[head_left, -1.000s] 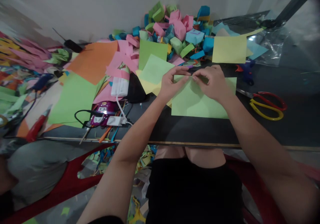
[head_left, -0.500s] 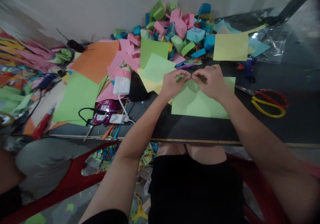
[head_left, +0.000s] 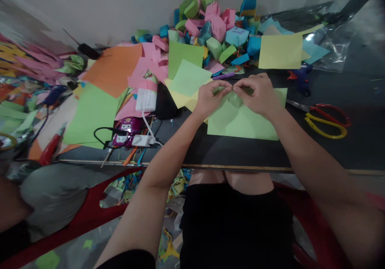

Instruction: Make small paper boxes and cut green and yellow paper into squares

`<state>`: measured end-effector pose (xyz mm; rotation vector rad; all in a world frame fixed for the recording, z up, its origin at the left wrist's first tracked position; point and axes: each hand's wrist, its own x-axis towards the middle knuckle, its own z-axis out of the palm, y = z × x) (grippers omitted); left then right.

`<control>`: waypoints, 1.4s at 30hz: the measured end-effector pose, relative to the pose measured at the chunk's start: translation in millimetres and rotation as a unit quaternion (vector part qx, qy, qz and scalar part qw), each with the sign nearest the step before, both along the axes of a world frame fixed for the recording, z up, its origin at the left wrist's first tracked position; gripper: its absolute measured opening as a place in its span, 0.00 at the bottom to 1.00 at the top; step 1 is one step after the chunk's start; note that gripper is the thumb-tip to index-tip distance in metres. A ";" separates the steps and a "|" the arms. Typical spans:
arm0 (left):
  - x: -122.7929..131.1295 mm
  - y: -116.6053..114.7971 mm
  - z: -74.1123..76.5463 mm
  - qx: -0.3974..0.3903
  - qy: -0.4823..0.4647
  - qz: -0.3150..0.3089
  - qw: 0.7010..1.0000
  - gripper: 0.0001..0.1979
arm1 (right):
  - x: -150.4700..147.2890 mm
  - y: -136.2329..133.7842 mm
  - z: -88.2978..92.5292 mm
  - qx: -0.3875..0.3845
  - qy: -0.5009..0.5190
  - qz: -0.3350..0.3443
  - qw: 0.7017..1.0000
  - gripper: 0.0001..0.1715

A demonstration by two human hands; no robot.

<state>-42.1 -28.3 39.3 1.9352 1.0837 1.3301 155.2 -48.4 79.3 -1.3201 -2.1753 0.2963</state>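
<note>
Left hand [head_left: 208,99] reaches in from 7 o'clock and right hand [head_left: 259,96] from 5, wrists bent inward, thumb and index fingertips pressed together and meeting over the far edge of the light-green sheet [head_left: 243,121]; cannot tell what is pinched. The sheet lies flat on the black tabletop [head_left: 234,152], 6 o'clock of the fingertips. At 2 o'clock, clear plastic bag [head_left: 339,49] beside light-blue paper [head_left: 316,53]; inside or under, unclear.

Near head view, forward and down over table [head_left: 234,152], margins perhaps blurry.
</note>
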 end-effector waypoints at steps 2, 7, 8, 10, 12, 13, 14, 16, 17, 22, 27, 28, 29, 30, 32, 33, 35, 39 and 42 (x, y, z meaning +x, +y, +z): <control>0.2 0.1 -0.8 0.005 0.001 0.003 1.000 0.08 | 0.1 -0.4 0.7 -0.001 0.000 -0.002 1.000 0.22; 0.5 0.6 -2.0 -0.004 0.001 0.010 1.000 0.11 | 0.0 -0.2 0.7 0.000 -0.002 -0.006 1.000 0.23; 0.6 0.8 -2.3 -0.005 0.000 0.009 1.000 0.11 | -0.1 -0.1 0.7 0.002 -0.003 -0.007 1.000 0.23; 1.0 1.1 -3.0 -0.006 -0.003 0.008 1.000 0.09 | -0.1 -0.3 0.9 0.003 -0.004 -0.007 1.000 0.23; 1.4 1.3 -3.6 -0.006 -0.005 0.006 1.000 0.07 | 0.0 -0.5 1.3 0.002 -0.004 -0.008 1.000 0.22; 1.5 1.4 -3.7 -0.006 -0.005 0.006 1.000 0.06 | 0.1 -0.6 1.4 0.001 -0.004 -0.008 1.000 0.22; 1.7 1.5 -3.7 -0.006 -0.005 0.006 1.000 0.06 | 0.2 -0.6 1.4 0.000 -0.003 -0.008 1.000 0.22; 1.9 1.5 -3.5 -0.004 -0.006 0.004 1.000 0.04 | 0.3 -0.5 1.3 -0.002 -0.004 -0.010 1.000 0.22; 2.0 1.5 -3.2 -0.002 -0.005 0.003 1.000 0.04 | 0.3 -0.4 1.1 -0.002 -0.005 -0.011 1.000 0.22; 2.9 0.4 -2.3 0.001 0.010 0.013 1.000 0.03 | 0.5 0.3 -0.6 0.000 -0.008 -0.013 1.000 0.22; 3.7 1.0 -4.9 0.014 0.019 0.016 1.000 0.03 | 0.3 3.5 -4.4 0.004 0.009 -0.012 1.000 0.17; 3.6 1.5 -5.8 0.018 0.021 0.015 1.000 0.03 | 0.3 4.3 -5.2 0.005 0.013 -0.010 1.000 0.16; 3.4 1.9 -6.5 0.022 0.023 0.015 0.999 0.03 | 0.4 5.0 -6.1 0.007 0.017 -0.009 1.000 0.16; 3.2 2.2 -7.1 0.025 0.026 0.016 0.999 0.03 | 0.6 5.7 -6.9 0.010 0.021 -0.006 1.000 0.15; 3.0 2.2 -7.5 0.030 0.032 0.020 0.999 0.03 | 1.3 6.7 -8.3 0.017 0.027 0.001 0.999 0.14; 3.1 1.9 -7.4 0.032 0.034 0.022 0.999 0.03 | 1.7 7.1 -8.8 0.021 0.028 0.003 0.999 0.14; 3.7 0.8 -6.7 0.034 0.035 0.026 0.999 0.04 | 2.3 7.6 -9.4 0.026 0.027 0.006 0.999 0.14; 4.8 -0.5 -4.6 0.026 0.030 0.032 0.999 0.05 | 2.4 7.9 -8.8 0.032 0.020 -0.001 0.999 0.14; 3.1 1.7 -3.2 -0.004 0.046 0.049 0.998 0.08 | 4.3 8.7 -8.2 0.037 0.006 -0.001 0.999 0.16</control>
